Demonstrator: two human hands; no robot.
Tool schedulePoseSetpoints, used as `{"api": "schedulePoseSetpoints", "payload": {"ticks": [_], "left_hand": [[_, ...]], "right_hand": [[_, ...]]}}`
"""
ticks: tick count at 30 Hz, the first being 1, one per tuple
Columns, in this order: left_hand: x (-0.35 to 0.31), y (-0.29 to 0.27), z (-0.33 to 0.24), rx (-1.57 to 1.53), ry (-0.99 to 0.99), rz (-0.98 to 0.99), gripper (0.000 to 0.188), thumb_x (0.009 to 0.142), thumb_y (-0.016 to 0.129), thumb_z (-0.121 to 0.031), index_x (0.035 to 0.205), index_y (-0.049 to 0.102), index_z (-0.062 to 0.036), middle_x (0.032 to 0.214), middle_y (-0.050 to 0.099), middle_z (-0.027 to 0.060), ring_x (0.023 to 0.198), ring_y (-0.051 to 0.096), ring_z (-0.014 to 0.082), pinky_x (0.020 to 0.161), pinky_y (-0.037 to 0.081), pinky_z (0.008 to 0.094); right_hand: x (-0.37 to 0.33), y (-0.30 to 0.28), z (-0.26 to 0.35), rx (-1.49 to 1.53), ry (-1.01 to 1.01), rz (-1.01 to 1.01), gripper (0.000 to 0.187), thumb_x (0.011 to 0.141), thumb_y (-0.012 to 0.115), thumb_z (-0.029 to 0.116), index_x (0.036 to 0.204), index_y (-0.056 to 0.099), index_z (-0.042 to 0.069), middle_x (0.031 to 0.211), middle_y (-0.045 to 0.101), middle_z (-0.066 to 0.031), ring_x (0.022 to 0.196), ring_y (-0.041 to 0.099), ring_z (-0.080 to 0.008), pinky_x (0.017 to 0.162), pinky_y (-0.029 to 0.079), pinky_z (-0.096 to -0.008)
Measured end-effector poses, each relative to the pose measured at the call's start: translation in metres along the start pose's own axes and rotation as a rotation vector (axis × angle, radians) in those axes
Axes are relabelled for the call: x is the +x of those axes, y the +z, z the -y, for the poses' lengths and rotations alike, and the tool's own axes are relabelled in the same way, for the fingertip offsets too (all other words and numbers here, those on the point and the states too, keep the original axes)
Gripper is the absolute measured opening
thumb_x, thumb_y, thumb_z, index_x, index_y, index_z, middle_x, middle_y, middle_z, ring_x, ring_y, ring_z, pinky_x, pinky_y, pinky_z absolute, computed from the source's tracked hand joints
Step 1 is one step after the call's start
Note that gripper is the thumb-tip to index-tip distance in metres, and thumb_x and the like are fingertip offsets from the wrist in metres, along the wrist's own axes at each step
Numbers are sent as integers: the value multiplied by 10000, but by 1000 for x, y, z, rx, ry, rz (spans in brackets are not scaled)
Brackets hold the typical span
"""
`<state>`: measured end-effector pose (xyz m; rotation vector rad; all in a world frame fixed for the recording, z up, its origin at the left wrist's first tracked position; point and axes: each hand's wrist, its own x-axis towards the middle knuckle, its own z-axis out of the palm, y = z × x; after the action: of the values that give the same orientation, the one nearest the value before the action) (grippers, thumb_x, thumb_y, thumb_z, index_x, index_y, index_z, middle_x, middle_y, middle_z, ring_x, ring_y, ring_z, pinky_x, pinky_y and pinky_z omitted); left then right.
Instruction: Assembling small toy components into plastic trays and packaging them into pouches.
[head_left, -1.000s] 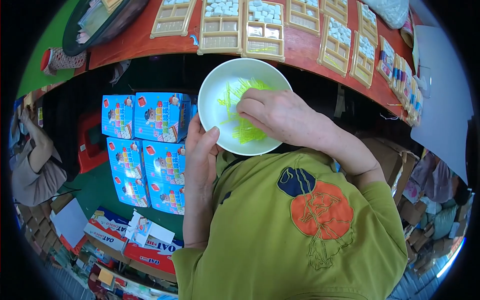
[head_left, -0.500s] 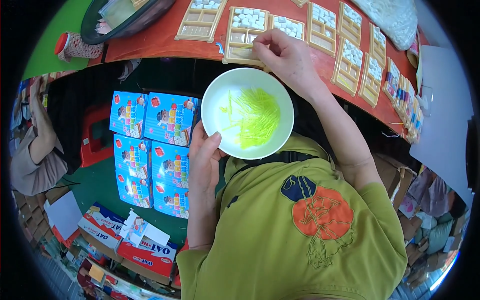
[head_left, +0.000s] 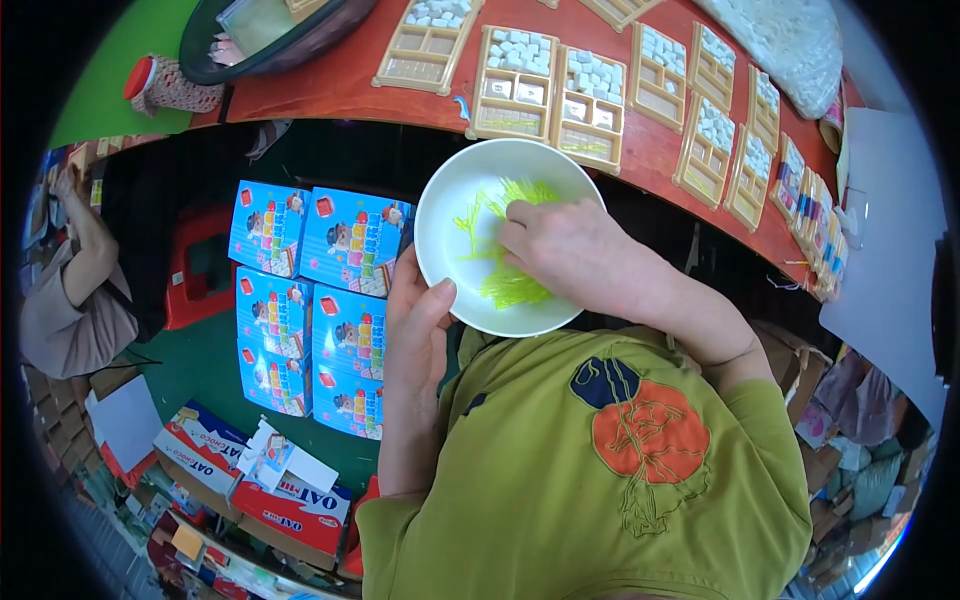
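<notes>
My left hand (head_left: pixel 420 315) grips the near-left rim of a white bowl (head_left: pixel 440 225), its thumb over the edge. Inside lies a loose heap of thin yellow-green sticks (head_left: pixel 513 291). My right hand (head_left: pixel 580 250) reaches into the bowl, its fingers curled together among the sticks; the fingertips are partly hidden. Just beyond the bowl, two beige compartment trays (head_left: pixel 553 100) stand side by side on the red table. Both hold small white cubes (head_left: pixel 520 52) at the far end and a few yellow-green sticks in the near compartment.
More beige trays with white cubes cover the red table (head_left: pixel 330 85) to the right. A dark oval basin (head_left: pixel 200 62) is at the far left. Blue printed boxes (head_left: pixel 270 310) are stacked left of my arm. Another person (head_left: pixel 75 290) sits at the left edge.
My right hand has moved from the near compartment of a tray back down into the bowl. The tray it was at now shows sticks in that compartment.
</notes>
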<state>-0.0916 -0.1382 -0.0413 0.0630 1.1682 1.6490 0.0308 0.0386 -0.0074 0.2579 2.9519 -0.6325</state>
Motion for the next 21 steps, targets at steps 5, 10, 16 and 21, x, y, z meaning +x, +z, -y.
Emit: {"api": "schedulePoseSetpoints", "payload": {"ticks": [5, 10, 16, 21], "left_hand": [[-2, -6, -9, -34, 21, -14, 697, 864, 660, -200, 1442, 346, 29, 1366, 508, 152, 1238, 548, 232, 1021, 472, 372], [1, -7, -19, -20, 60, -66, 706, 864, 652, -194, 1449, 332, 40, 1392, 486, 164, 1249, 543, 245, 1050, 447, 376], [9, -6, -34, -4, 84, -67, 710, 858, 663, -201, 1432, 325, 44, 1342, 516, 175, 1216, 563, 248, 1022, 467, 371], [6, -9, -37, 24, 70, -89, 725, 855, 677, -224, 1428, 321, 42, 1311, 532, 174, 1182, 582, 240, 968, 502, 358]], "right_hand": [[9, -6, 9, 94, -92, -37, 161, 893, 634, 177, 875, 584, 25, 851, 589, -118, 754, 663, -308, 642, 542, -424], [22, -2, 9, 72, -123, -100, 136, 886, 626, 151, 879, 575, 25, 855, 584, -118, 753, 664, -307, 643, 542, -420], [40, -6, 2, 166, -140, -54, 112, 885, 620, 111, 906, 584, 7, 888, 599, -138, 749, 642, -340, 660, 531, -427], [47, -8, -4, 468, -81, -198, 111, 869, 654, 91, 949, 645, 16, 880, 642, -120, 712, 632, -309, 655, 520, -385]]}}
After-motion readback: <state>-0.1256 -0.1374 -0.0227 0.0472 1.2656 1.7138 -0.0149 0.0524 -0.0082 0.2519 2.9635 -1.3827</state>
